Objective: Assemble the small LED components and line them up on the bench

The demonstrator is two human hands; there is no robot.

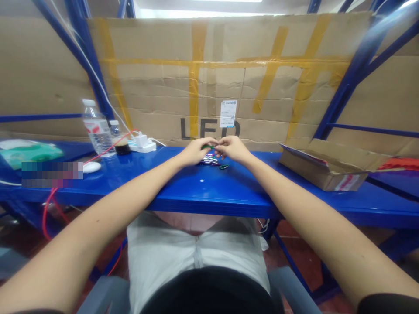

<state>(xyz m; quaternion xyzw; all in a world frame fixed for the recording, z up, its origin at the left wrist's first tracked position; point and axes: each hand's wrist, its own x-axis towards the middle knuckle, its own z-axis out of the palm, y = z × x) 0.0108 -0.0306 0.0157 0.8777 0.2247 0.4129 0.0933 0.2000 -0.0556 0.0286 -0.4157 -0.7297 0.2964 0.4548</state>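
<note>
Both my arms reach forward over the blue shelf (209, 187). My left hand (195, 150) and my right hand (233, 149) meet at the far middle of it, fingers curled together around a small green part (208, 147) held between them. Just below the hands lies a little heap of small shiny parts (207, 162), too small to name. One dark green piece (223, 167) lies apart, just right of the heap.
A water bottle (97, 129), a small dark jar (119, 139) and a white power strip (142, 143) with a red cable stand at the left. An open cardboard box (324, 165) sits at the right. Taped cardboard (216, 78) walls off the back.
</note>
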